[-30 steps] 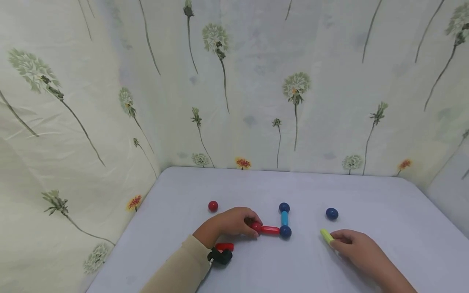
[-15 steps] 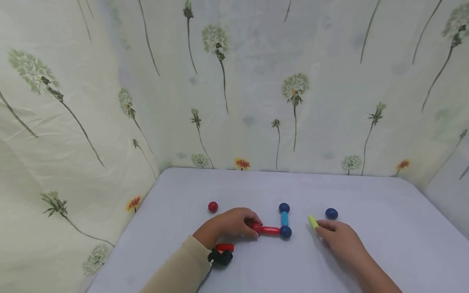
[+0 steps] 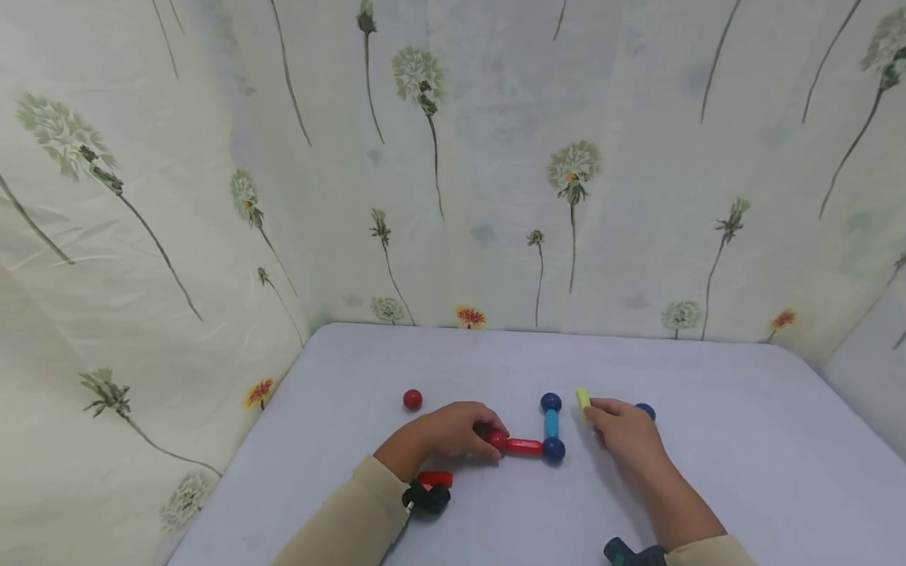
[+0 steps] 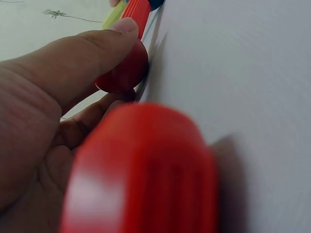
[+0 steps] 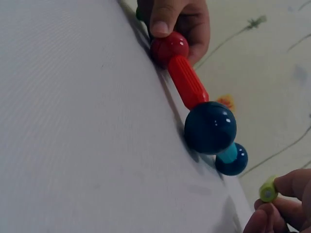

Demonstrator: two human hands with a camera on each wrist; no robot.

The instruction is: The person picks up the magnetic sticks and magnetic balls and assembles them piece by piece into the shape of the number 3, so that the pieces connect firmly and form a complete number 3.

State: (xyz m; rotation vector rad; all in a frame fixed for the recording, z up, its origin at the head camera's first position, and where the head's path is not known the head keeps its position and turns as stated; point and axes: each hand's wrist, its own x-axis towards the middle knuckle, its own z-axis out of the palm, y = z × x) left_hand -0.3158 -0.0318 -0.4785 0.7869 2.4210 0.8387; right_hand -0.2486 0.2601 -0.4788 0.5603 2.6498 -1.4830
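Near side of left hand point(image 3: 453, 428): loose red ribbed plastic rod point(image 3: 435, 479). Gripping glossy red plastic ball point(image 3: 497, 440) in that hand, on white tabletop point(image 3: 743, 440); running on from it: second red plastic rod point(image 3: 524, 446), near dark-blue plastic ball point(image 3: 554, 450), light-blue plastic rod point(image 3: 551, 424), far dark-blue plastic ball point(image 3: 550, 402). Pinching yellow-green plastic rod point(image 3: 583, 398) in right hand point(image 3: 626, 431); just swung it leftward and outward, now near far ball, apart; likely close to joining range. Beyond: loose dark-blue ball point(image 3: 647, 411), partly behind right hand; loose red ball point(image 3: 412, 399), off left. Visible count: 2 red balls, 3 dark-blue; rods 2 red, 1 light-blue, 1 yellow-green.
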